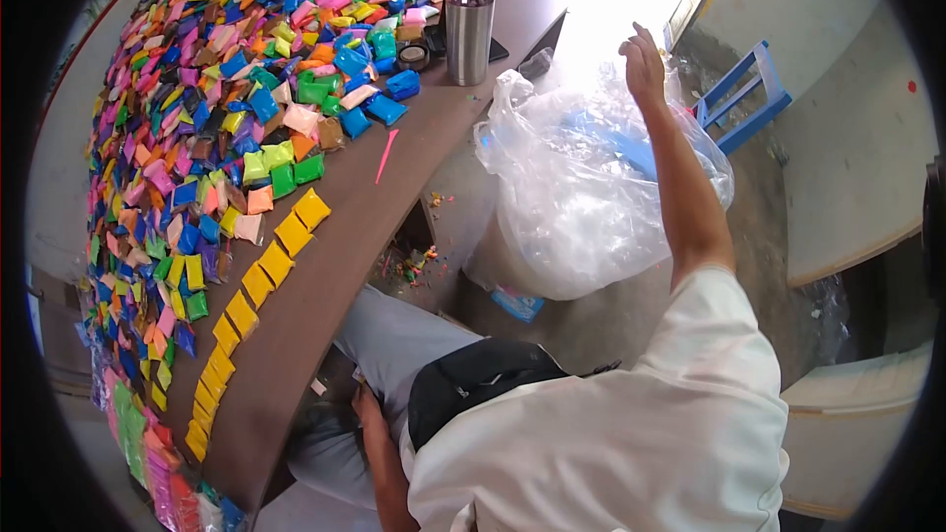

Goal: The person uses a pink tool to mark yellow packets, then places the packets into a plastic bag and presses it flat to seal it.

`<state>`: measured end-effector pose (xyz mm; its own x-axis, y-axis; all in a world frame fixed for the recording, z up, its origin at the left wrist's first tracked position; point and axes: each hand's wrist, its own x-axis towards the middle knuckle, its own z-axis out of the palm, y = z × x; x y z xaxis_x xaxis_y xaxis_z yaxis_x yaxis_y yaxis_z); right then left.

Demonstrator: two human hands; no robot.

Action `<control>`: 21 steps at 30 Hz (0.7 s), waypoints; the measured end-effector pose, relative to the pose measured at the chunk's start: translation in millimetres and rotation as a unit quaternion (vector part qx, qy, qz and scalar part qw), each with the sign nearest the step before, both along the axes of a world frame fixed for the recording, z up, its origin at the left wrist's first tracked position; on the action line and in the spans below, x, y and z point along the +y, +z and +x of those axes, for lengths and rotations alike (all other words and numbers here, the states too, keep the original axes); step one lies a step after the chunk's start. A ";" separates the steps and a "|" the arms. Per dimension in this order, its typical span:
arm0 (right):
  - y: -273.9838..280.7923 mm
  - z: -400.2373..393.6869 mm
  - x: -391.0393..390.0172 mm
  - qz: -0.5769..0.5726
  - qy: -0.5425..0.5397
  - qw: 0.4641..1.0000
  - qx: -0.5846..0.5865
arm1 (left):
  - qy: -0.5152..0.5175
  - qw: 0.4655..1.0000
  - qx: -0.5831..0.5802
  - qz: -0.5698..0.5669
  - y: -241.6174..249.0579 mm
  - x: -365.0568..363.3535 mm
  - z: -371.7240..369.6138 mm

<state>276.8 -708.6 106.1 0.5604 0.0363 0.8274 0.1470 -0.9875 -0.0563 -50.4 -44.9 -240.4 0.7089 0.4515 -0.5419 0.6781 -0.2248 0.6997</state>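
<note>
My right hand [643,64] is stretched out over a large clear plastic bag [552,207], its fingers extended and nothing visible in them. Down by my thigh, below the table edge, is my left hand [369,410]; its fingers are partly hidden and too small to make out. On the brown table [345,207], a curved row of flat yellow packets [257,284] runs along the near side. Beyond that row spreads a big heap of small packets [236,49] in many colours. A thin pink stick [385,156] lies on the tabletop.
A steel bottle [470,30] stands uncapped at the table's far end, beside a black lid [413,56]. A blue stool [744,99] is beyond the plastic bag. Colourful scraps [419,261] lie beneath the table. A black waist bag [483,379] sits on my lap.
</note>
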 end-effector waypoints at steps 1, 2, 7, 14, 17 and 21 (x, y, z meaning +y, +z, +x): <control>-17.8 14.3 -31.5 -0.047 -0.056 0.987 0.144 | 0.018 1.000 -0.024 0.006 8.1 -7.1 -1.1; -38.3 29.8 -56.9 -0.094 -0.109 0.949 0.280 | 0.038 0.998 -0.051 0.012 16.1 -15.6 0.9; -93.6 -45.1 13.6 0.090 -0.180 0.934 0.296 | 0.051 0.995 -0.068 0.046 34.7 -26.1 6.1; -271.4 -91.9 -88.1 0.432 -0.102 0.748 0.492 | 0.058 0.997 -0.039 0.028 -11.5 0.5 1.0; -193.8 -103.0 -70.6 0.581 -0.113 0.690 0.417 | 0.036 0.998 -0.050 0.033 -55.8 16.1 -4.8; -119.6 -94.3 -76.6 0.613 -0.044 0.715 0.333 | 0.044 0.995 -0.063 0.068 38.3 -27.0 7.1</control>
<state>182.5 -785.2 -13.4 0.8002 -0.5474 -0.2451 -0.3764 -0.1402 -0.9158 -43.3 -71.9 -202.1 0.7226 0.5773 -0.3801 0.6073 -0.2676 0.7481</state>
